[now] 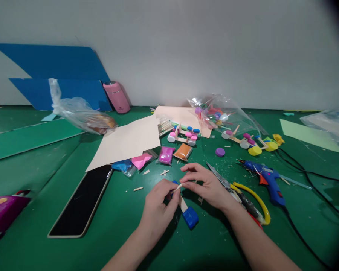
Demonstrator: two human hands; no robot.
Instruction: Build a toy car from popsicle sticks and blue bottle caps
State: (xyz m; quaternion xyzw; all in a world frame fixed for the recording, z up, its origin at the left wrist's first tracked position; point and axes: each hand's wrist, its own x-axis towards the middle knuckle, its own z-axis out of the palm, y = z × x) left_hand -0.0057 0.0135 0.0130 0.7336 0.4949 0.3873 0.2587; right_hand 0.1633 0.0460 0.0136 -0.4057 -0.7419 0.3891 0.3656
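My left hand (159, 201) pinches a short pale wooden stick (178, 187) between thumb and fingers. At the stick's far end, the thumb and index finger of my right hand (207, 185) close on it too, while its other fingers are held apart. Just under the hands lies a wooden craft stick (183, 204) with a blue clay block (190, 217) at its near end. Another blue piece shows by my left fingertips, partly hidden. Beyond the hands, a small craft-stick car (183, 136) with white wheels and pink and blue clay stands on the green table.
At right are scissors (219, 176), yellow-handled pliers (264, 210) and a blue glue gun (267, 178) with its cable. A second stick car (247, 141) stands behind them. Leftward lie a phone (81, 203) and a cream sheet (127, 141); clay packets (166, 155) sit ahead.
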